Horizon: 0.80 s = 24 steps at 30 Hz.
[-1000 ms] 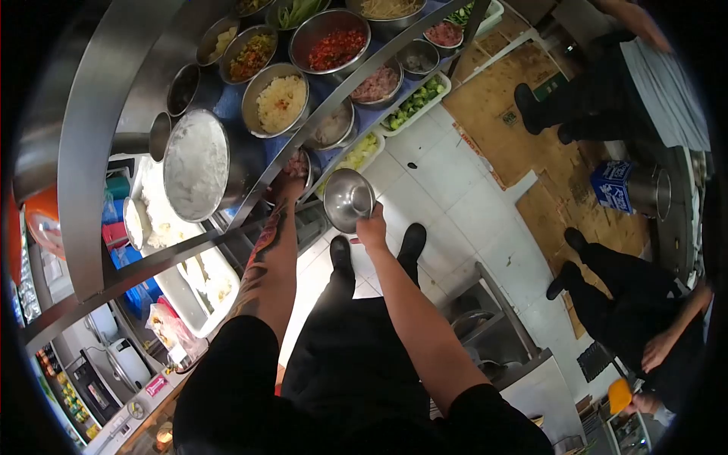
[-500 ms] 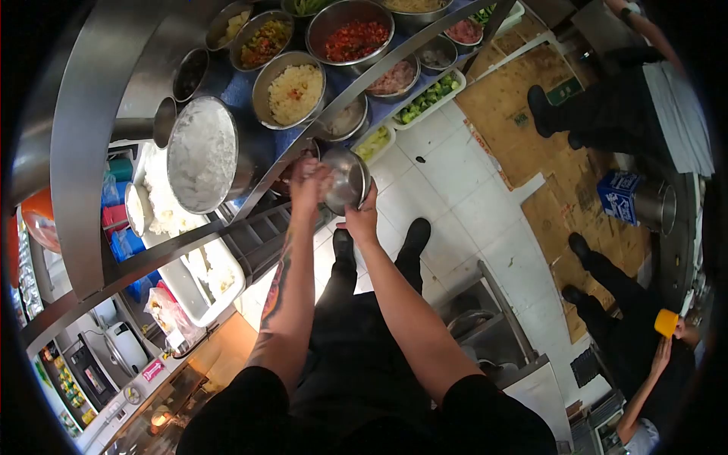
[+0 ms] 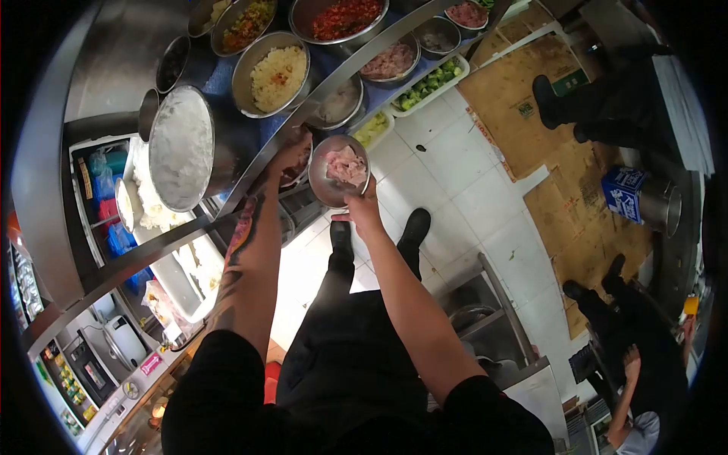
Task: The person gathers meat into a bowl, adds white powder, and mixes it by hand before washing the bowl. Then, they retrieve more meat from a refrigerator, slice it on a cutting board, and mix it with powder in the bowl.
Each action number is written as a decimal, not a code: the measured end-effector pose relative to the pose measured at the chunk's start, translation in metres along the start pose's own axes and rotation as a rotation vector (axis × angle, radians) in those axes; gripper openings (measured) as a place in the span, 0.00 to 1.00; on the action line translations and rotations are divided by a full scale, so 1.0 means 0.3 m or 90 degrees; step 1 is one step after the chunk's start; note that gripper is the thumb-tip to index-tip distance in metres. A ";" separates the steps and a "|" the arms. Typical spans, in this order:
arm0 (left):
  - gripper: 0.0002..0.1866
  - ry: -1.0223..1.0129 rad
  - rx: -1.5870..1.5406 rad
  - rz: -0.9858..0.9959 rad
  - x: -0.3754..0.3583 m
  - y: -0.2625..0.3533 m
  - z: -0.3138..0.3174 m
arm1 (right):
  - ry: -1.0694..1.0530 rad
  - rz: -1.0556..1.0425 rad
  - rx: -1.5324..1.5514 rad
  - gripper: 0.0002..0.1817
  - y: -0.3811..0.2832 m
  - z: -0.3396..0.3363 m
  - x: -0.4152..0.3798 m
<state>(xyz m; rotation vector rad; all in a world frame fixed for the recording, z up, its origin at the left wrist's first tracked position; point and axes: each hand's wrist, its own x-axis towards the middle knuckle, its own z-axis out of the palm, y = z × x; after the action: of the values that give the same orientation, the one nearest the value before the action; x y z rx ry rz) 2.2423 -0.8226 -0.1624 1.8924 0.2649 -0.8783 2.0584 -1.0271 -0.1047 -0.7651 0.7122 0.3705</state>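
In my right hand [image 3: 362, 206] is a small round metal bowl [image 3: 320, 189], its rim gripped from below and the near side. Pale pink slices of raw meat [image 3: 346, 166] lie inside it. My left hand [image 3: 288, 154] reaches under the steel shelf rail, at a container of dark pinkish meat [image 3: 301, 168] just left of the bowl. Its fingers are mostly hidden by shadow and the rail, so what they hold cannot be made out.
A slanting steel rail [image 3: 334, 89] crosses above the ingredient bowls. Behind it stand a bowl of chopped garlic-like bits [image 3: 277, 80], chopped red peppers [image 3: 345, 19] and a large pot of white powder [image 3: 182, 148]. Two people stand at right, near a blue box [image 3: 622, 196].
Meat slices now show in the metal bowl, which was blurred beside my left hand before. My left hand has moved left and up under the rail, away from the bowl.
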 end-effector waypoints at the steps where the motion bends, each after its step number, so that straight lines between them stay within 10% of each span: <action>1: 0.20 0.027 -0.016 0.027 0.019 -0.039 0.017 | 0.005 0.000 0.000 0.38 0.011 -0.002 0.007; 8: 0.11 0.359 0.295 0.614 -0.061 -0.032 0.127 | 0.029 0.006 -0.023 0.42 0.056 -0.009 0.010; 9: 0.10 0.228 0.152 0.357 -0.087 -0.029 0.104 | 0.030 0.007 -0.024 0.42 0.057 -0.010 0.004; 13: 0.06 0.074 -0.162 -0.038 -0.300 0.205 0.124 | 0.026 0.001 0.001 0.42 0.043 0.000 -0.010; 20: 0.12 0.112 -0.487 0.006 -0.420 0.242 0.278 | 0.003 -0.003 0.021 0.42 0.045 -0.033 0.004; 24: 0.15 0.175 0.029 0.309 -0.336 -0.003 0.449 | -0.028 0.032 0.099 0.44 0.046 -0.086 0.038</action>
<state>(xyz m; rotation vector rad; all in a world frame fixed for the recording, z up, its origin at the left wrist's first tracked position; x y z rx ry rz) 2.1083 -0.9184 -0.1280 1.9979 -0.0543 -0.3016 2.0476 -1.0361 -0.1326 -0.5911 0.7106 0.3715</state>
